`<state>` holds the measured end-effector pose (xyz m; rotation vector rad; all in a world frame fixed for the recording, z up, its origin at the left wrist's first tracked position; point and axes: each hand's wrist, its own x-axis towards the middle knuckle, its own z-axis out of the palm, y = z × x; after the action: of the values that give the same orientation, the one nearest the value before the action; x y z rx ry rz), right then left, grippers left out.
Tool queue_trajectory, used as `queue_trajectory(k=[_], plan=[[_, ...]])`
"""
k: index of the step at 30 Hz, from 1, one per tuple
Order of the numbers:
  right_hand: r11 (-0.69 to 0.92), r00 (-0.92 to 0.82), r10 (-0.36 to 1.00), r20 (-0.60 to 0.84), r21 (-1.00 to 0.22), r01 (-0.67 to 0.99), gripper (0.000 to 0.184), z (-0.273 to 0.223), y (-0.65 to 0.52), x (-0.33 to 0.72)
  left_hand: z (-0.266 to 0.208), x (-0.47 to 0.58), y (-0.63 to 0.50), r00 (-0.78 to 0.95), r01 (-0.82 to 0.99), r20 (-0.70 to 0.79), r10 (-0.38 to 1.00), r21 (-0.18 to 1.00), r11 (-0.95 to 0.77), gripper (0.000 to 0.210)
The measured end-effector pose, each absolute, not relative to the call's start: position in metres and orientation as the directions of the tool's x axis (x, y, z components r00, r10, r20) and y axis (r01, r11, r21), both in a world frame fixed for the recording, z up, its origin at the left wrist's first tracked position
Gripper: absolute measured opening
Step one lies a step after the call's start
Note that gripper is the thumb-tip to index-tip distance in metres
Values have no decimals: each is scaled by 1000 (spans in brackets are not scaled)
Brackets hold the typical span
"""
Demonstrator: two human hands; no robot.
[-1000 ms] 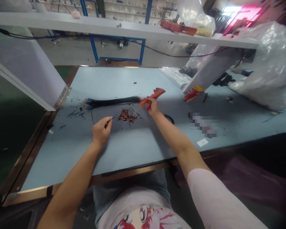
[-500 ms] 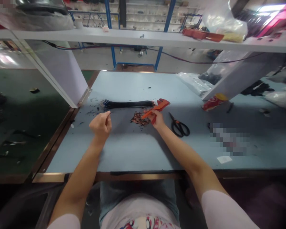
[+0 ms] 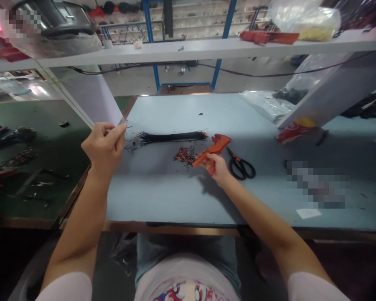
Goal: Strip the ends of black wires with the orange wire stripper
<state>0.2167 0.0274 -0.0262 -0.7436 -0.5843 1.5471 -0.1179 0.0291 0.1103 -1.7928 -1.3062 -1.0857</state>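
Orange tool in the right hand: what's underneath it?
Blue bench shows around the orange tool, and a scrap pile lies at its near end. Whatever the tool and right hand cover cannot be seen.

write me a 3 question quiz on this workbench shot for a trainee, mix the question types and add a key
1. Which of the person's hands holds the orange-red plastic hand tool?
2. True or false: in the picture, the scissors with black loop handles lie to the left of the loose pile of short copper-coloured and black scraps.
3. Which thing lies just beyond the pile, as seen by the person?
a) a white rectangular card
b) a long bundle of thin black wires
c) a red-and-yellow cylindrical container

Key:
1. The right hand.
2. False: they lie to its right.
3. b
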Motion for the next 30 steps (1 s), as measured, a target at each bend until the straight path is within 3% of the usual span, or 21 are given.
queue_trajectory(k=[2, 4, 10, 14, 20, 27, 30], plan=[[-129, -61, 991, -119, -734, -667, 15, -25, 21, 213, 105, -106, 27, 171, 942, 827, 536, 22, -336, 19], [-154, -94, 988, -123, -728, -668, 14, -23, 16, 210, 83, -86, 26, 170, 873, 673, 720, 237, -427, 21], [-245, -158, 969, -188, -697, -674, 16, -20, 0, 202, -33, -19, 37, 229, 767, 448, 864, 463, -444, 21], [-291, -230, 955, -187, -739, -607, 22, -23, -15, 198, -60, -6, 34, 262, 702, 393, 882, 550, -453, 19], [-390, -264, 917, -299, -809, -439, 36, -33, -25, 187, -48, -6, 9, 369, 581, 431, 823, 584, -566, 23], [-454, -238, 891, -387, -777, -436, 37, -36, -22, 183, -40, 5, -8, 414, 513, 402, 817, 638, -574, 4], [-476, -251, 879, -405, -760, -442, 37, -35, -19, 183, -38, 8, -12, 440, 442, 452, 776, 643, -625, 8]])
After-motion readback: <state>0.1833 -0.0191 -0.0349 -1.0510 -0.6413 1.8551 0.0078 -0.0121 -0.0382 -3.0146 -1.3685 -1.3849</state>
